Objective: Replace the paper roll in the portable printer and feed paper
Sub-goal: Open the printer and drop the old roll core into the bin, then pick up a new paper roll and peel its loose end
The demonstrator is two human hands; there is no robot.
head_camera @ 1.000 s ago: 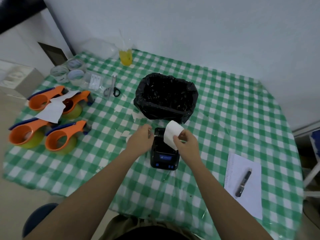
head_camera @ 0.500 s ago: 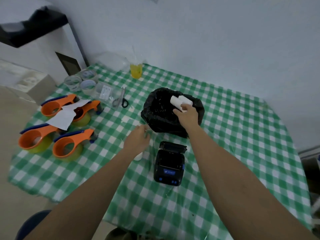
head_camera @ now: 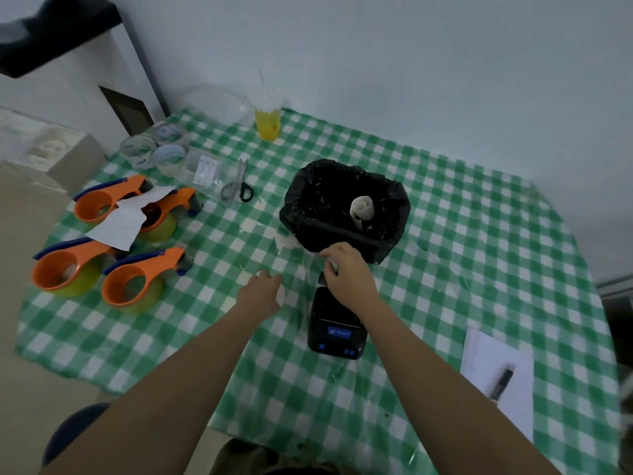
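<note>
Green-checked cloth covers the desk point(head_camera: 445, 234), where the black printer point(head_camera: 337, 332) sits nearest, right hand point(head_camera: 347, 274) curled loosely over its rear, left hand point(head_camera: 262, 291) open beside, a curled paper roll point(head_camera: 362, 208) in the black-lined bin point(head_camera: 394, 207) beyond.

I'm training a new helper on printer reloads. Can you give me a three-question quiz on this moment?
1. True or false: a paper roll lies inside the black bin.
2. Which hand is over the printer? A) left B) right
3. What lies on the white sheet at the table's right edge?

Key: 1 true. 2 B, the right hand. 3 A dark pen.
</note>
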